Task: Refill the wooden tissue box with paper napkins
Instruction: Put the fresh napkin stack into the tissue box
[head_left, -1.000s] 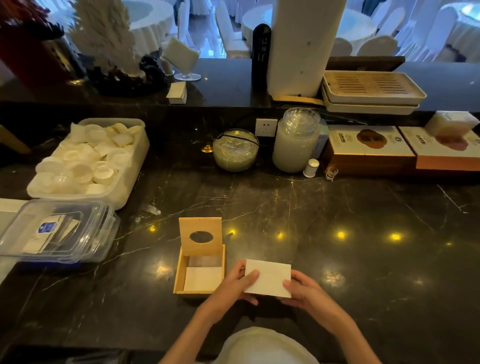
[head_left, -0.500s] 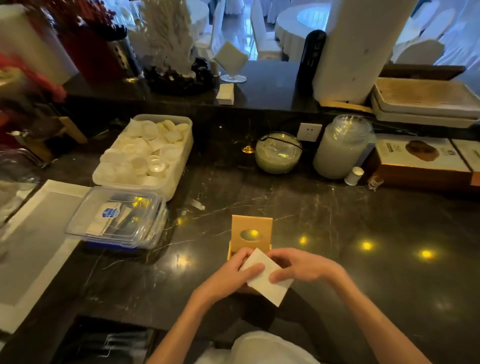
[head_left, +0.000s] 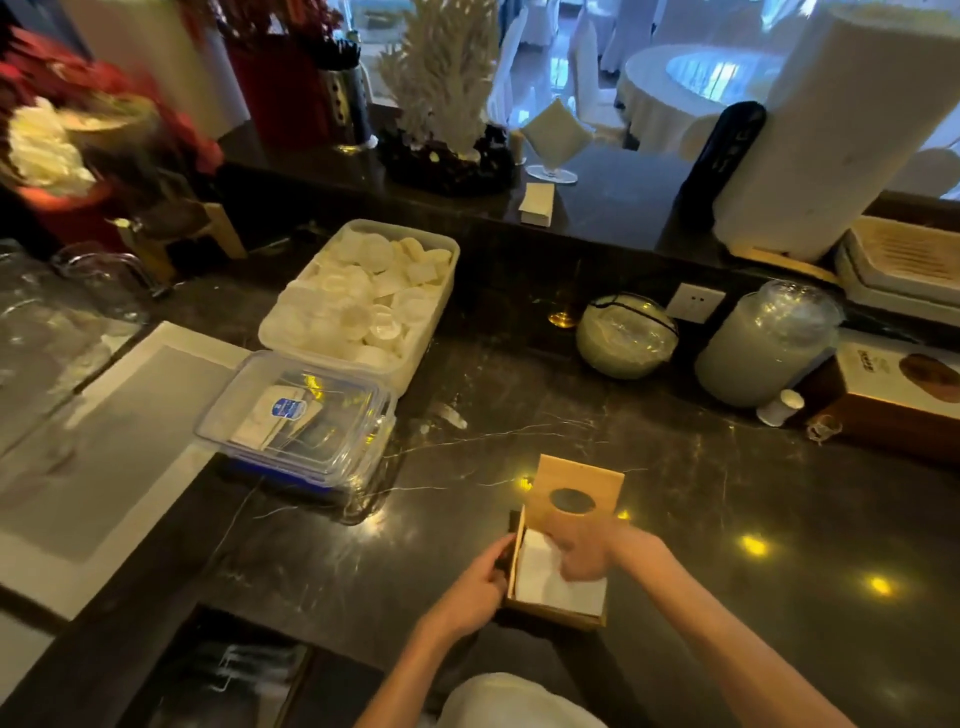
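Observation:
The wooden tissue box (head_left: 551, 612) stands open on the dark marble counter, its lid (head_left: 574, 496) with an oval hole tipped up at the far side. White paper napkins (head_left: 558, 587) lie inside the box. My left hand (head_left: 478, 590) grips the box's left wall. My right hand (head_left: 589, 551), blurred by motion, rests over the napkins inside the box, fingers pressing on them.
A clear lidded container (head_left: 298, 421) and a white tub of small cups (head_left: 363, 306) sit to the left. Glass jars (head_left: 626, 335) (head_left: 763, 345) and a printed carton (head_left: 898, 395) line the back right. A pale mat (head_left: 104, 441) lies far left.
The napkin stack held in both hands beside the box has gone down into the box. My left hand has shifted to the box's left wall. The view has swung left.

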